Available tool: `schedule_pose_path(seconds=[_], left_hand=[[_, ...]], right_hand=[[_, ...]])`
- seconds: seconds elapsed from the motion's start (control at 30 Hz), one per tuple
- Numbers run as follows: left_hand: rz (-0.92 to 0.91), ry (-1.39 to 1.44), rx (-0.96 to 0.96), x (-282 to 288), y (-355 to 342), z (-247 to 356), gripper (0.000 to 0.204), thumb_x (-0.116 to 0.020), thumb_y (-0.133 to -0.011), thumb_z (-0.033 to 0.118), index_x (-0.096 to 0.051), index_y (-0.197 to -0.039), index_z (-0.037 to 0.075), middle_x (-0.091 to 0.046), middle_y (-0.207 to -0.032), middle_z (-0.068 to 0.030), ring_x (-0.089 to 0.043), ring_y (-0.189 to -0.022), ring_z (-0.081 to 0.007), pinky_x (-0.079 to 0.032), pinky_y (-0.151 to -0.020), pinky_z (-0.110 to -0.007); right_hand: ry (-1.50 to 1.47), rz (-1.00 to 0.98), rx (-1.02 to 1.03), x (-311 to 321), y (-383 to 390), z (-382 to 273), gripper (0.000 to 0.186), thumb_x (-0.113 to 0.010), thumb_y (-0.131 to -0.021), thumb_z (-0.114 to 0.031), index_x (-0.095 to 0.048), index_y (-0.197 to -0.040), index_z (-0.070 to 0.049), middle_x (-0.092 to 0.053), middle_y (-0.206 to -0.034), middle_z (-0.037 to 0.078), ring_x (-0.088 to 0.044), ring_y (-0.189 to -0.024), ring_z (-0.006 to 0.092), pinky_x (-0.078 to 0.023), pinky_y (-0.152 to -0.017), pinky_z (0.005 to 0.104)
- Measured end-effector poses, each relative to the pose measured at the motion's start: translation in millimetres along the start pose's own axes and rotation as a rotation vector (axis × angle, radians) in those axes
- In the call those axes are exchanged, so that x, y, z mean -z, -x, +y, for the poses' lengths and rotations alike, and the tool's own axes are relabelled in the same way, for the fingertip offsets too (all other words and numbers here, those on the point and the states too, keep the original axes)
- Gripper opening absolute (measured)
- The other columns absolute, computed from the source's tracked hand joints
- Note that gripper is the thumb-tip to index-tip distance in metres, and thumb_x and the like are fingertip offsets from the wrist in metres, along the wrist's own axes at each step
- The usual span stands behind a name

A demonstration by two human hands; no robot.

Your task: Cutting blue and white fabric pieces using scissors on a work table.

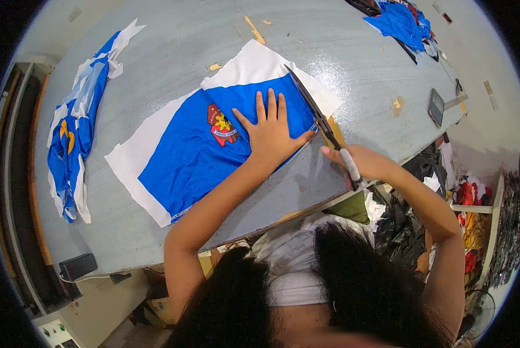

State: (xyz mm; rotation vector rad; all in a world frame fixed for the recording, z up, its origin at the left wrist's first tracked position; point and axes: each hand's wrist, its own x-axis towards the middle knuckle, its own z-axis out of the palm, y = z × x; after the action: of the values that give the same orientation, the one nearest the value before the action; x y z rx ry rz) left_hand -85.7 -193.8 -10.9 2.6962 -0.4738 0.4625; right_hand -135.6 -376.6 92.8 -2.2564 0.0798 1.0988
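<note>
A blue piece of fabric (pixel 178 152) with white borders and a coloured emblem (pixel 222 124) lies spread on the grey table. Flat on it, just right of the emblem, rests my left hand (pixel 273 129) with its fingers spread. My right hand (pixel 369 162) grips the handles of a large pair of dark scissors (pixel 311 100), the near handle wrapped in white. The blades lie apart along the fabric's right side, where blue meets white. One blade's tip shows over the white border at the top; whether fabric sits between the blades near the pivot cannot be made out.
More blue-and-white fabric (pixel 74 124) lies bunched at the left. A blue cloth heap (pixel 400 24) and a phone-like device (pixel 436 108) are at the right. A black box with a cable (pixel 78 267) stands near the left front edge. Black plastic bags (pixel 400 235) lie below the table's right edge.
</note>
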Motion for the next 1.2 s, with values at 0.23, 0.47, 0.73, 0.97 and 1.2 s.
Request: schedule_pose_path(seconds=[0.23, 0.47, 0.73, 0.97, 1.2], left_hand=[[-0.02, -0.019, 0.009, 1.5, -0.6, 0.5, 0.097, -0.05, -0.066, 0.07, -0.036, -0.13, -0.002, -0.025, -0.14, -0.0187, -0.017, -0.132, -0.036, -0.001, -0.089, -0.075], [-0.045, -0.019, 0.015, 2.9, -0.1, -0.2, 0.096, -0.052, -0.067, 0.069, -0.034, -0.132, 0.001, -0.023, -0.142, -0.0165, -0.016, -0.133, -0.0355, -0.001, -0.089, -0.075], [0.049, -0.007, -0.022, -0.3, 1.5, -1.2, 0.097, -0.05, -0.066, 0.07, -0.038, -0.129, -0.002, -0.03, -0.138, -0.0194, -0.019, -0.131, -0.0371, 0.0, -0.089, -0.074], [-0.079, -0.028, -0.051, 11.6, -2.0, -4.7, 0.097, -0.048, -0.067, 0.072, -0.033, -0.134, 0.003, -0.022, -0.143, -0.0164, -0.014, -0.133, -0.0365, 0.001, -0.09, -0.073], [-0.187, -0.051, -0.229, 24.6, -23.5, -14.8, 0.067, -0.042, -0.082, 0.06, -0.038, -0.133, 0.017, -0.028, -0.142, -0.0104, -0.018, -0.132, -0.0359, -0.006, -0.096, -0.069]], right_hand=[[0.019, 0.065, 0.012, 1.1, -17.0, -2.2, 0.071, -0.033, -0.084, -0.065, -0.055, -0.07, 0.0, -0.053, -0.049, 0.009, -0.057, -0.044, 0.0174, -0.046, -0.048, 0.0294], [-0.035, 0.027, 0.03, 8.9, -17.8, -6.3, 0.07, -0.038, -0.081, -0.067, -0.052, -0.076, 0.001, -0.048, -0.05, 0.006, -0.057, -0.043, 0.0165, -0.046, -0.044, 0.0273], [-0.089, 0.066, 0.077, 21.6, -50.2, -14.8, 0.065, -0.044, -0.082, -0.063, -0.053, -0.075, 0.001, -0.049, -0.052, 0.006, -0.055, -0.041, 0.016, -0.043, -0.037, 0.0282], [-0.915, 0.241, 0.252, -16.7, -40.7, 35.0, 0.052, -0.041, -0.088, -0.052, -0.048, -0.061, -0.008, -0.051, -0.05, 0.005, -0.057, -0.048, 0.0193, -0.048, -0.052, 0.0268], [-1.599, 0.949, 0.656, -88.4, -5.7, 70.8, 0.028, -0.049, -0.09, -0.033, -0.046, -0.078, -0.008, -0.048, -0.065, 0.005, -0.052, -0.068, 0.0178, -0.045, -0.069, 0.0347]])
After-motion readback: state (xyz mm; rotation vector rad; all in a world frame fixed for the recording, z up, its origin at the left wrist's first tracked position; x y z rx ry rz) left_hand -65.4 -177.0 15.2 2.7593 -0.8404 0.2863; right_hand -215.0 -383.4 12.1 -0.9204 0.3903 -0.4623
